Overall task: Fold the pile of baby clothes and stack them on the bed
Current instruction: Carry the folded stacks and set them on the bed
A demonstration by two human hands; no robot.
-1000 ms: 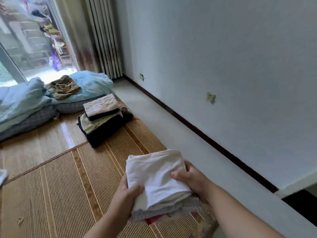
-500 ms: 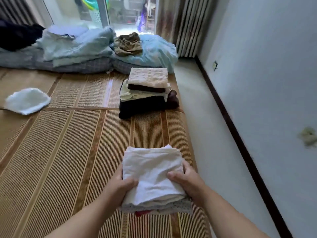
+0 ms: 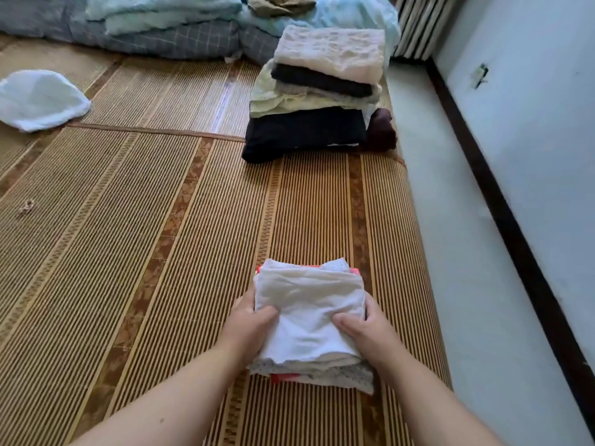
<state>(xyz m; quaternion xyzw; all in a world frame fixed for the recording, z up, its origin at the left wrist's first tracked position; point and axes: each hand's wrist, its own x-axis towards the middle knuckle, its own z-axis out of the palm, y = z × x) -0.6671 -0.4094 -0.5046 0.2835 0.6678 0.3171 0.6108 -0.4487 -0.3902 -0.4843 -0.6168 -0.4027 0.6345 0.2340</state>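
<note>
Bedding (image 3: 154,27) in pale blue and grey check lies heaped at twelve o'clock, a taller folded pile (image 3: 318,101) stands before it at one o'clock, and a loose white cloth (image 3: 38,98) lies apart at ten o'clock on the woven mat (image 3: 145,252). At six o'clock the small stack of baby clothes (image 3: 307,313), white over dotted and red layers, is grasped at its sides by the left hand (image 3: 248,331) and right hand (image 3: 368,333), thumbs on top; it seems to rest on the mat, though the hands hide its base.
</note>
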